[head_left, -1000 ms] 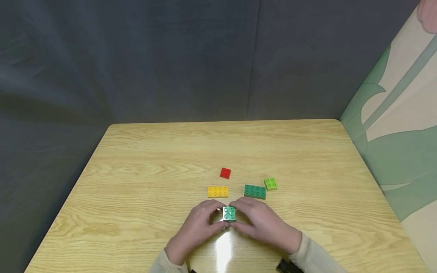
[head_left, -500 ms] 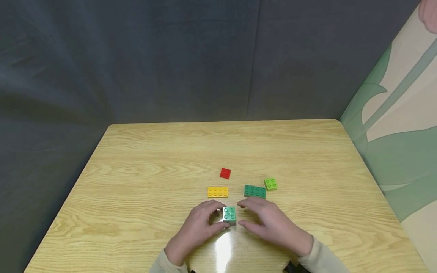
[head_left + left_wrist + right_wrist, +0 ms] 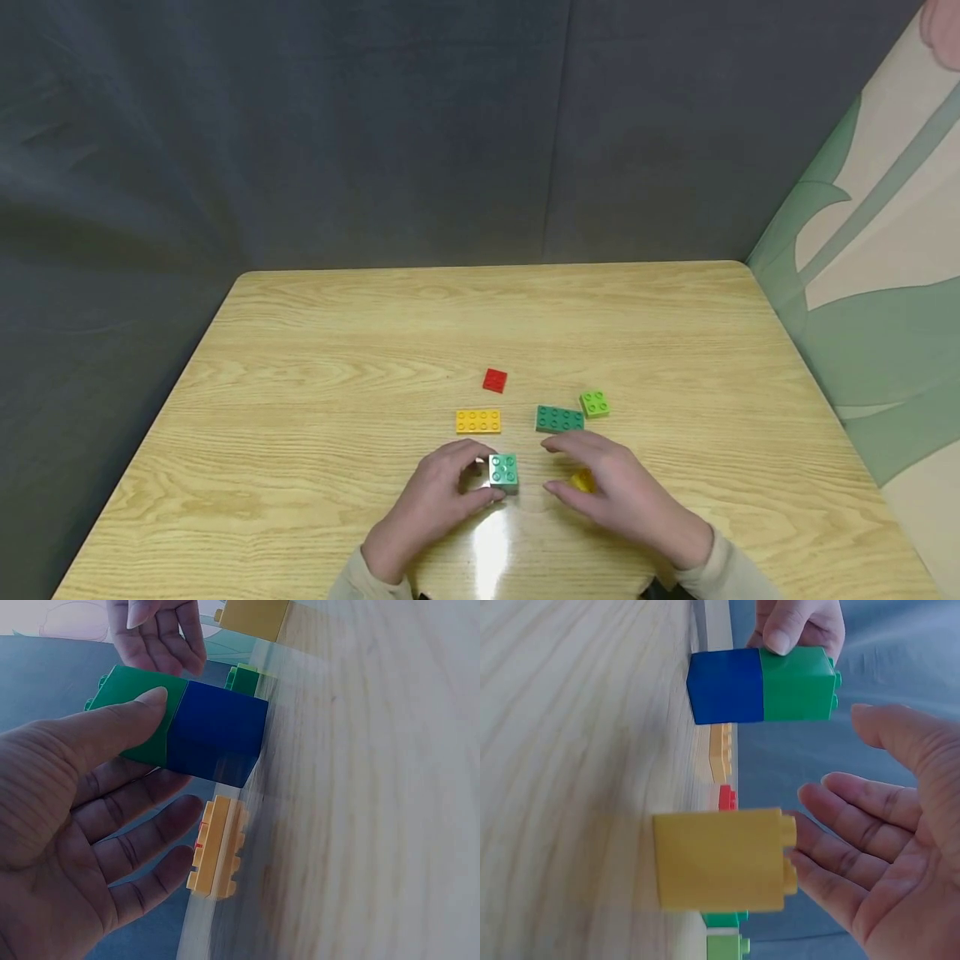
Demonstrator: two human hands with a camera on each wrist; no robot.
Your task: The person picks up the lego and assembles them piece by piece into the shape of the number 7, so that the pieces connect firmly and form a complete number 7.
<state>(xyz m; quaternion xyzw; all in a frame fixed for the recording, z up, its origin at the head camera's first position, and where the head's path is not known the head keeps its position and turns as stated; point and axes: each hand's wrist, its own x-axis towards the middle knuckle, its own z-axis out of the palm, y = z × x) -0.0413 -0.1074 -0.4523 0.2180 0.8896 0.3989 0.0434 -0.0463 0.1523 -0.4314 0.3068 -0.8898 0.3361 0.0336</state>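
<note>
My left hand (image 3: pixel 438 487) pinches a green toy brick (image 3: pixel 503 472) between thumb and fingers. That green brick is stacked flush on a blue brick (image 3: pixel 216 727), which stands on the table. To the right, my right hand (image 3: pixel 626 487) holds nothing; its thumb and fingers are apart in a loose curve. Partly under its palm in the head view is a tall yellow brick (image 3: pixel 582 480). The right wrist view shows this yellow brick (image 3: pixel 720 859) upright on the table, studs up, between the camera and the fingers.
Beyond the hands lie a flat yellow brick (image 3: pixel 478 422), a small red brick (image 3: pixel 495 381), a long dark green brick (image 3: pixel 559 418) and a light green brick (image 3: pixel 595 404). A dark curtain (image 3: pixel 420 133) hangs behind the wooden table (image 3: pixel 337 333).
My right hand has let go of the brick stack and drawn away to the right, over the tall yellow brick. My left hand has stayed on the stack.
</note>
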